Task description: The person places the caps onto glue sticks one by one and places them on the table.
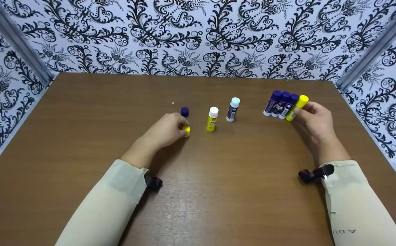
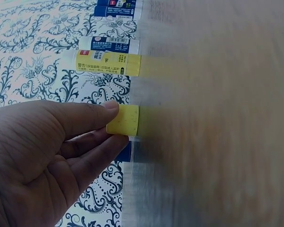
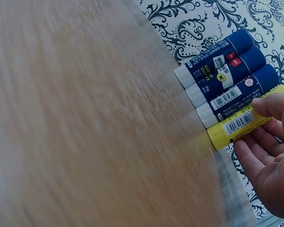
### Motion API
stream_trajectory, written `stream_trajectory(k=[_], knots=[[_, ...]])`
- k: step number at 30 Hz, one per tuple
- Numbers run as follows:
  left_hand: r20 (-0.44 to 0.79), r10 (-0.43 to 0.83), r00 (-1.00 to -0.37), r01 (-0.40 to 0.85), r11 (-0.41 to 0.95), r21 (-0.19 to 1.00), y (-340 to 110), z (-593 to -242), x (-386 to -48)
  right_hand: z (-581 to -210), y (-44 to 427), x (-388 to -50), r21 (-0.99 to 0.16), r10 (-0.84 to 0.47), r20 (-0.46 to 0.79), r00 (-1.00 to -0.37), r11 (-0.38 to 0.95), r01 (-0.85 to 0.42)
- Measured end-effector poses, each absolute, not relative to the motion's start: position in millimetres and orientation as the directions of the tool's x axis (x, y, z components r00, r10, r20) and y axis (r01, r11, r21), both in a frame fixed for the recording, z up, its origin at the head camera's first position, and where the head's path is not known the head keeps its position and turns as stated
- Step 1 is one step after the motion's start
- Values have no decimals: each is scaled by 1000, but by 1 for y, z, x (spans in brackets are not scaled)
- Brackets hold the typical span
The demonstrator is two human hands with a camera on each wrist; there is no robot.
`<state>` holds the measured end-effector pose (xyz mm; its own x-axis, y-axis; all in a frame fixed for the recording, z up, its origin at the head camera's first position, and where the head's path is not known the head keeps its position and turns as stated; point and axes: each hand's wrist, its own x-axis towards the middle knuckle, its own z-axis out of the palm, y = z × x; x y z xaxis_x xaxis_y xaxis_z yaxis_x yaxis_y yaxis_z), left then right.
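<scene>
1. Yellow glue stick (image 3: 236, 125): stands upright on the table (image 1: 235, 191), at the right end of a row, beside three dark blue glue sticks (image 1: 281, 104). Judged light and stiff, with a smooth barrel that could slip or topple if knocked; best taken round the mid-barrel, between thumb and fingers.
2. Yellow cap (image 2: 124, 120): at table level, left of the white-topped yellow stick (image 1: 212, 122) and just nearer the person than the dark cap (image 1: 184, 111). Judged very light, rigid and unlikely to break; its short wall leaves little to hold, so a side pinch suits it.
3. Left hand (image 1: 167, 130): nearly closed, thumb and fingers pinching the yellow cap by its sides.
4. Right hand (image 1: 318, 121): part-closed, gripping the yellow glue stick, thumb across the barrel, fingers at its opposite side.
5. Pale-topped blue stick (image 1: 232, 112): upright between the white-topped yellow stick and the row, apart from both hands.
</scene>
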<state>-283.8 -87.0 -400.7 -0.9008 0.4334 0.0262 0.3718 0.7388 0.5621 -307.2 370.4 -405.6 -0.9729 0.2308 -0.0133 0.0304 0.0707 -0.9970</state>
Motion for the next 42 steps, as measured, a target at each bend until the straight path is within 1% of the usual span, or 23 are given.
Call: stream_trajectory(k=[10, 14, 19, 26, 35, 42], knots=[[34, 440, -897, 382, 736, 559, -86, -399, -283, -413, 376, -313, -999, 236, -27, -971, 38, 37], [38, 440, -897, 385, 737, 555, -86, -398, -283, -413, 376, -312, -999, 232, -21, -973, 39, 31], [27, 438, -899, 376, 737, 562, -84, -396, -282, -411, 375, -311, -1000, 231, -15, -973, 9, 17], [42, 440, -897, 383, 728, 569, -86, -394, -280, -407, 375, -312, -997, 276, 20, -961, 72, 0], [46, 432, -901, 379, 730, 568, -88, -392, -279, -398, 376, -313, -998, 317, 57, -947, 36, -48], [34, 440, -898, 380, 731, 567, -86, -391, -278, -386, 378, -311, -993, 347, 109, -931, -9, -120]])
